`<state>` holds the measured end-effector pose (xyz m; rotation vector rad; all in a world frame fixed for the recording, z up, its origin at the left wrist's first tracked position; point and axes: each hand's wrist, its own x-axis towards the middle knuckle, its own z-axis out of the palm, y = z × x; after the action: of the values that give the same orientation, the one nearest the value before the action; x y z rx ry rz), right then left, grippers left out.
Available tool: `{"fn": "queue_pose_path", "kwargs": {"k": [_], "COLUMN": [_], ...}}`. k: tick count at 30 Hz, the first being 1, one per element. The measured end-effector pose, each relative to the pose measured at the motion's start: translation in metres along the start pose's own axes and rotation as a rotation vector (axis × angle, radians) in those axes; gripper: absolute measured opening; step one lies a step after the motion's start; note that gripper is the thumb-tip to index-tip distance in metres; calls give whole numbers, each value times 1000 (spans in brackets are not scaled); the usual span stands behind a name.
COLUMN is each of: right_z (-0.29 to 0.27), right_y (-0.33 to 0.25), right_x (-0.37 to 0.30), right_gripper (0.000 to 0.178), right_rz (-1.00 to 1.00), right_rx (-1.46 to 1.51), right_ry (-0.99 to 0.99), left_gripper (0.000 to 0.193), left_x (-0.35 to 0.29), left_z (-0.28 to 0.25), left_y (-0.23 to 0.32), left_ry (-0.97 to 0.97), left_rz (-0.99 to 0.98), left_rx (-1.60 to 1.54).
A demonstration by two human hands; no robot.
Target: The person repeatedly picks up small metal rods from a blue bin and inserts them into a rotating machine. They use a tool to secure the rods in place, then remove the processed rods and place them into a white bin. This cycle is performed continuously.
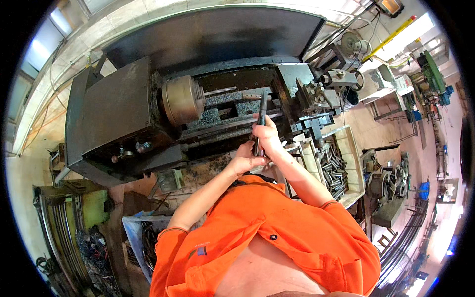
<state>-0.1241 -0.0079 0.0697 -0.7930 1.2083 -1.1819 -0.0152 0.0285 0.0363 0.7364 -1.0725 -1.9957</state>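
Note:
Both of my hands hold a long dark metal bar that points away from me over the lathe bed. My right hand is closed round its middle, with the fingers partly hidden. Lower down, my left hand is wrapped round the near end. The bar's far end is beside a short brownish piece with dark spots; I cannot tell whether they touch. To the left is the lathe chuck, its surface smeared, with a thin rod sticking out to the right. Metal chips cover the bed below.
The grey headstock stands left, with control levers on its front. At right are the tool post and carriage. A pale crate of metal cylinders stands near my right arm. A dark splash guard runs behind.

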Motion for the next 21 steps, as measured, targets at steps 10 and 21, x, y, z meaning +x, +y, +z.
{"fn": "queue_pose_path", "kwargs": {"k": [10, 21], "right_z": [-7, 40], "right_y": [-18, -14], "right_x": [45, 46], "right_gripper": [31, 35], "right_rz": [24, 46], "right_rx": [-234, -523], "right_ry": [-103, -230], "left_gripper": [50, 28], "left_x": [30, 3], "left_z": [10, -5], "left_y": [17, 14], "left_ry": [95, 357], "left_rz": [-92, 14], "left_rx": [-120, -22]}}
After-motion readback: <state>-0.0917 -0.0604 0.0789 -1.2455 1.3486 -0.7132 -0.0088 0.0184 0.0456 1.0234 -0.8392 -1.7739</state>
